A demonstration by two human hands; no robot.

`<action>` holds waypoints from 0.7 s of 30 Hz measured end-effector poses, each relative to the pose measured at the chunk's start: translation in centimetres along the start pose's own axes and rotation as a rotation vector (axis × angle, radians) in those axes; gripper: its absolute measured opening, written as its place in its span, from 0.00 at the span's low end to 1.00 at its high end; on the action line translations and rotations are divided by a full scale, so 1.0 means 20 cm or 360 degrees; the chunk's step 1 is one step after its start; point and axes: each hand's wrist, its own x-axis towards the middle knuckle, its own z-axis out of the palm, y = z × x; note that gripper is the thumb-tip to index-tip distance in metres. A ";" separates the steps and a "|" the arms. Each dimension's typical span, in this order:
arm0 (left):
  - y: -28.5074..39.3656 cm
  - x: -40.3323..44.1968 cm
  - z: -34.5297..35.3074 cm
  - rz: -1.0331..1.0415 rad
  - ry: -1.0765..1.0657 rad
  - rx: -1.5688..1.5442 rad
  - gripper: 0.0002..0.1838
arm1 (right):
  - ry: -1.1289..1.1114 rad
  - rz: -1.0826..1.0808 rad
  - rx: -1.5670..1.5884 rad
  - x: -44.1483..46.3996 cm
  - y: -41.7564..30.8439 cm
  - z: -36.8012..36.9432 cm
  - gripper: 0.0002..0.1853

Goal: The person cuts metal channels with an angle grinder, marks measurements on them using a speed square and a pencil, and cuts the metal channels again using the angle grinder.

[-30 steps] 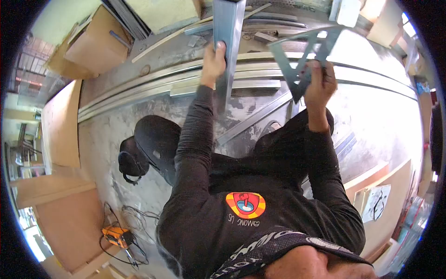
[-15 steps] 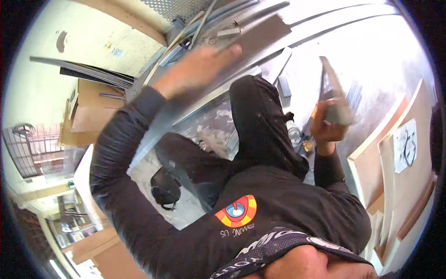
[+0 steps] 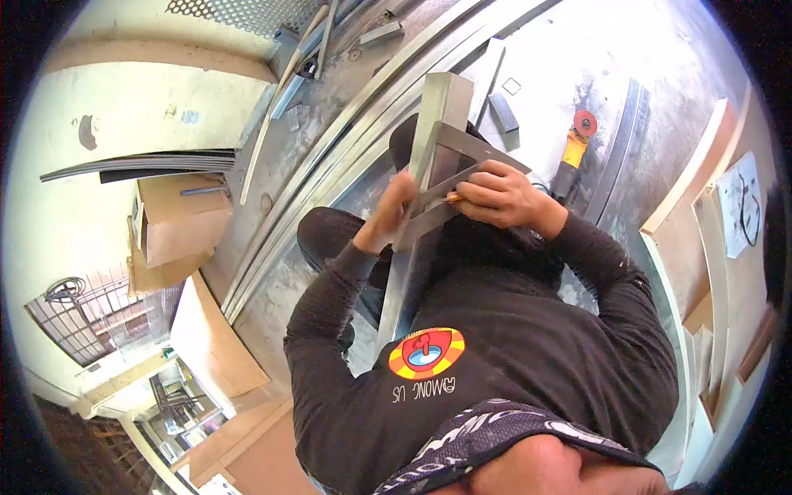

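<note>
Sitting low on a scuffed, grubby floor (image 3: 276,289), pale wall (image 3: 107,107) and cardboard box (image 3: 181,219) off left, leaning boards (image 3: 697,214) at the right edge. Got long metal strips (image 3: 363,111) slanting past on the left, tight to the legs, so not much slack that way. More floor to work with far right, between the short metal block (image 3: 503,113) and the yellow grinder (image 3: 569,157). Holding the metal tube (image 3: 448,95) right over the lap, far end sticking out past the knees. Got left hand (image 3: 388,212) clamped on its left side, can't tell about every finger. Right hand (image 3: 505,195): fingers bunched together, pinching a pencil (image 3: 452,197) and touching the metal triangle (image 3: 433,220) laid across the tube.
</note>
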 end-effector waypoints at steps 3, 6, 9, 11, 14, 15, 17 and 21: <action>-0.01 -0.06 0.01 0.0067 0.0226 0.0324 0.37 | -0.0153 -0.0019 0.0068 -0.07 0.03 0.03 0.11; 0.01 -0.07 0.04 0.0260 0.0303 0.0795 0.43 | -0.0196 0.0065 0.0179 -0.08 0.05 0.04 0.12; 0.04 -0.09 0.10 0.0245 0.0454 0.1073 0.40 | 0.0014 0.0456 0.0228 -0.07 0.03 0.05 0.20; 0.03 -0.10 0.09 0.0260 0.0465 0.1037 0.39 | 0.0471 0.1114 0.0206 -0.05 0.01 0.06 0.33; 0.01 -0.10 0.08 0.0246 0.0451 0.1033 0.39 | 0.0357 0.1320 0.0353 -0.01 0.08 0.08 0.36; 0.01 -0.10 0.08 0.0232 0.0442 0.1056 0.40 | 0.0358 0.1382 0.0530 -0.01 0.08 0.11 0.34; 0.03 -0.10 0.06 0.0211 0.0418 0.0982 0.41 | 0.0534 0.1483 0.0661 -0.01 0.07 0.16 0.29; 0.02 -0.10 0.03 0.0124 0.0394 0.0908 0.43 | 0.0558 0.1496 0.0466 0.03 0.04 0.14 0.23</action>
